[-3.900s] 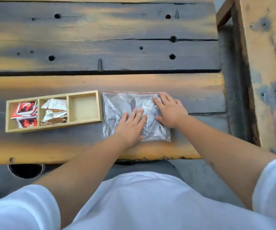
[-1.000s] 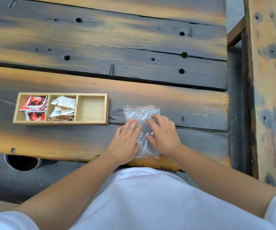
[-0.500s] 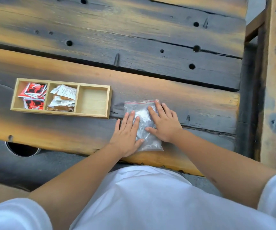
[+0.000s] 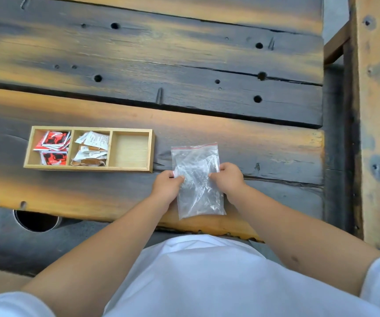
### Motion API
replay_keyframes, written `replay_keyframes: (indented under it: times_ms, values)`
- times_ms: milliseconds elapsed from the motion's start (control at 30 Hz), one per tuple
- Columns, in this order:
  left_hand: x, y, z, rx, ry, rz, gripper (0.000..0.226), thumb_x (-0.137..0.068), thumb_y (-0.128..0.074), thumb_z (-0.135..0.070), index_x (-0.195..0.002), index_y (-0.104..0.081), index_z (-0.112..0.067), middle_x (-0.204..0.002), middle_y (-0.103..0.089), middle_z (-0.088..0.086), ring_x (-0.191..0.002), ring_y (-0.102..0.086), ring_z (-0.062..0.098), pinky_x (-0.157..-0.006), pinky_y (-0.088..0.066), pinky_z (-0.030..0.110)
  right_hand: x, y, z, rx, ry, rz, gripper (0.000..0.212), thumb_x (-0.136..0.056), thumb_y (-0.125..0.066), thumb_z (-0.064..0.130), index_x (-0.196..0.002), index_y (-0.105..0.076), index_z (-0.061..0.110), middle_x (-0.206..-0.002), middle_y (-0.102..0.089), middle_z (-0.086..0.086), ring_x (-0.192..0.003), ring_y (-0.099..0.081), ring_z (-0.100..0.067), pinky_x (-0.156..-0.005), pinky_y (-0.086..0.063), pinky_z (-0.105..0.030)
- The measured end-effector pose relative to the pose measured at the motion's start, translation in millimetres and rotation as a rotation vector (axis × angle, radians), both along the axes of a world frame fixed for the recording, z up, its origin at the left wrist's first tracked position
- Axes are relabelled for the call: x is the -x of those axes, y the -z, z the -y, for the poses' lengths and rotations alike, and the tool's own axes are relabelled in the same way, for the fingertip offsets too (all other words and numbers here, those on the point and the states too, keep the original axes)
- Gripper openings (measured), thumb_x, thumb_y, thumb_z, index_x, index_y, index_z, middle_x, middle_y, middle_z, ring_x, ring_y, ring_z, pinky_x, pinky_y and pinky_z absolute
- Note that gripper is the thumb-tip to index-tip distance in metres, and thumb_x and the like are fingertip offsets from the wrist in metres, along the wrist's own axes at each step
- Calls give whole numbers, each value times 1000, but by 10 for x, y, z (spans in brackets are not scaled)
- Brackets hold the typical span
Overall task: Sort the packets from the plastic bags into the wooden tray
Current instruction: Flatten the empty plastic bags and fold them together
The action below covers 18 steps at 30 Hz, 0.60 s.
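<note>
1. Fingers and thumbs on both sides are pinched tight on a clear plastic bag, each gripping one long edge at about mid-height.
2. Left hand clamps the bag's left edge, knuckles curled over, thumb tip pressed onto the plastic.
3. Right hand mirrors it on the right edge, fingers folded around and under the film.
4. Bag lies lengthwise between the two hands, its red zip strip at the far end, its bottom edge close to the near lip of the wooden table.
5. Plastic looks crumpled and see-through; whether it is one bag or several stacked, I cannot tell, and no packet shows inside.
6. Over to the left, just beside the bag but not touching it, sits the wooden tray with three compartments in a row.
7. Left compartment holds red packets, piled loosely with black markings.
8. Middle compartment holds white and brown packets, heaped at angles.
9. Right compartment, the one nearest the bag, shows only its bare wood floor.
10. Below the table edge on the left, a dark round opening is partly in view.
11. White sleeves and a white shirt fill the bottom of the view.
</note>
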<state>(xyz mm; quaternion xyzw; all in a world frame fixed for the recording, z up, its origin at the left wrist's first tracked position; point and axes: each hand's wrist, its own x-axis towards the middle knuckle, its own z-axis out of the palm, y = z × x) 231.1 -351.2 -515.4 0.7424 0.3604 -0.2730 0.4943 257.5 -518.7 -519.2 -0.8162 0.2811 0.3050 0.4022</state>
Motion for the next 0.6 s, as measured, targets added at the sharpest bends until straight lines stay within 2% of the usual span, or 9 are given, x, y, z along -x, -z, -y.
replay_keyframes:
  times_ms: [67, 167, 267, 333, 400, 433, 600]
  values:
    - [23, -14, -32, 31, 17, 4, 15, -90, -63, -22, -91, -62, -7, -85, -63, 3, -74, -55, 16, -62, -39, 27, 18, -31, 59, -116, 45, -24, 49, -86, -67, 12, -59, -26, 19, -59, -28, 0, -54, -27, -18, -55, -21, -31]
    - [64, -77, -50, 74, 34, 51, 13, -89, -64, -20, -82, -59, -11, -82, -64, 3, -79, -58, 20, -71, -43, 31, 82, -92, 165, -228, 65, -17, 33, -89, -67, 16, -66, -44, 15, -70, -50, -6, -65, -45, -20, -63, -36, -31]
    - [58, -224, -103, 194, 45, 72, 17, -93, -60, -16, -78, -53, -16, -82, -70, 6, -84, -67, 25, -79, -47, 35, 92, -200, 262, -342, 48, -6, 20, -92, -64, 16, -76, -53, 14, -72, -57, -4, -70, -54, -20, -67, -44, -32]
    - [15, -372, -183, 218, 100, 120, 18, -95, -58, -14, -79, -51, -14, -69, -66, 0, -71, -68, 15, -72, -47, 34, 60, -313, 312, -394, -7, -3, 13, -93, -62, 13, -83, -54, 13, -70, -58, -4, -68, -55, -19, -64, -46, -28]
    - [-49, -557, -261, 211, 139, 171, 17, -96, -57, -13, -81, -50, -11, -59, -57, -3, -49, -59, 2, -58, -43, 25, 19, -446, 333, -419, -60, -1, 9, -92, -64, 14, -88, -56, 14, -74, -60, -4, -69, -56, -16, -66, -46, -26]
    - [-78, -638, -303, 192, 160, 195, 16, -95, -58, -13, -82, -50, -10, -59, -53, -3, -44, -54, 1, -53, -40, 22, 4, -509, 331, -434, -70, 1, 9, -91, -65, 14, -88, -57, 14, -75, -60, -3, -69, -56, -15, -67, -47, -26]
    - [-190, -903, -454, 186, 197, 273, 18, -92, -63, -12, -78, -51, -11, -67, -50, 7, -56, -44, 17, -55, -40, 26, -27, -790, 236, -452, -48, 86, 11, -92, -63, 9, -81, -62, 13, -69, -56, -3, -63, -49, -14, -59, -43, -23]
